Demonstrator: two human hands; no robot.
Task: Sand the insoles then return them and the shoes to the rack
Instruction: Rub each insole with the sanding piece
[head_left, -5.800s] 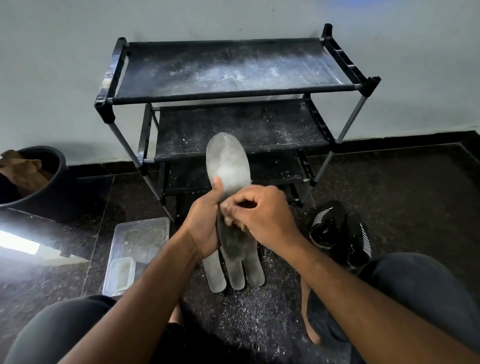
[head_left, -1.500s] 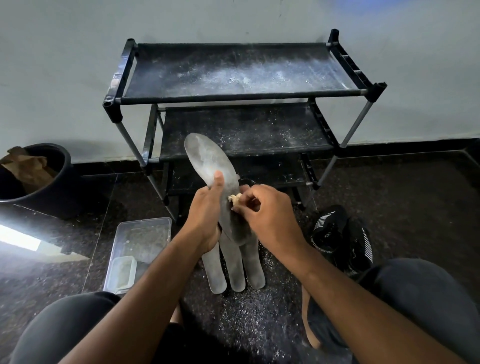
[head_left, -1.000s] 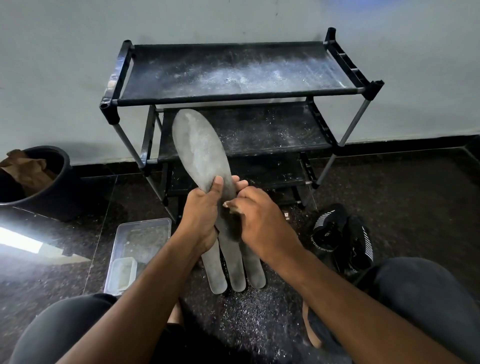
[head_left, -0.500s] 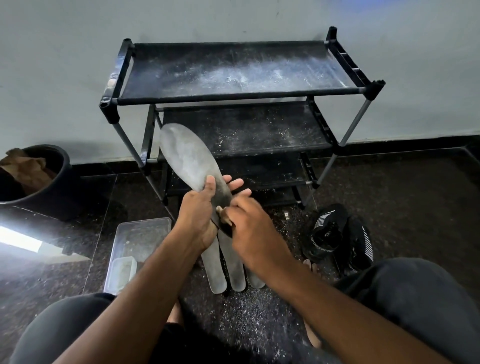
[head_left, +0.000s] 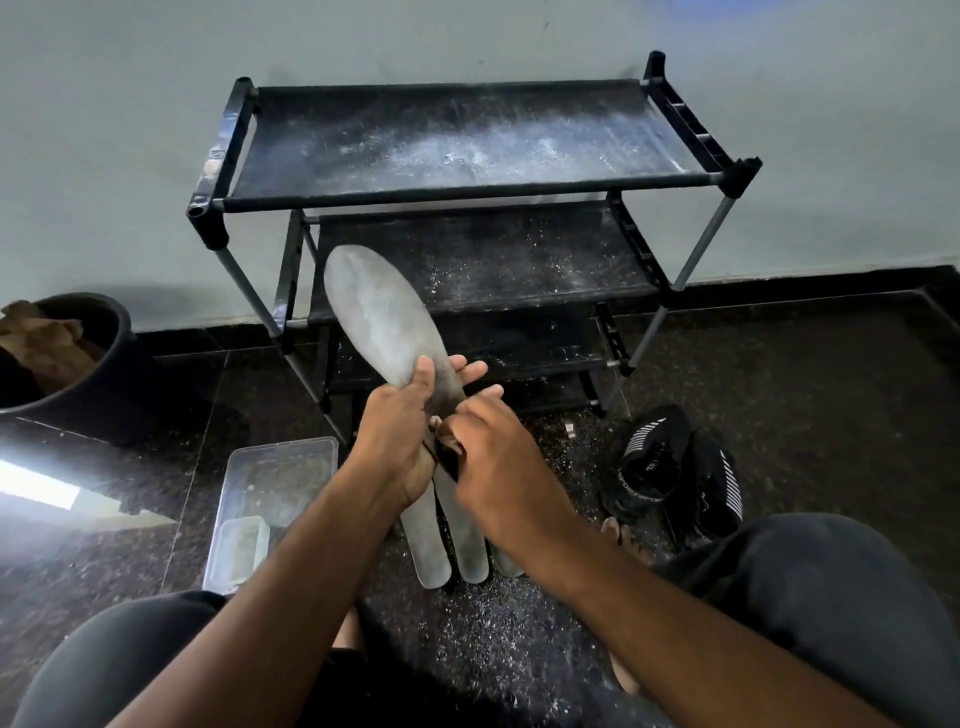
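A grey insole (head_left: 379, 319) stands tilted up and to the left in front of the rack, and my left hand (head_left: 397, 439) grips it near its heel end, thumb on top. My right hand (head_left: 491, 457) presses a small piece of sandpaper (head_left: 441, 431), mostly hidden under the fingers, against the insole's lower part. Three more grey insoles (head_left: 457, 545) lie side by side on the floor below my hands. A pair of black shoes (head_left: 670, 467) with white stripes sits on the floor to the right. The black three-shelf rack (head_left: 467, 140) stands against the wall, dusted with white powder.
A clear plastic tray (head_left: 270, 499) holding a smaller box lies on the floor at the left. A black bucket (head_left: 67, 364) with brown paper stands at the far left by the wall. Sanding dust covers the dark floor between my knees.
The insole has swung from upright to leaning left over the last seconds. My right hand has slid down toward its heel end, rubbing with the sandpaper.
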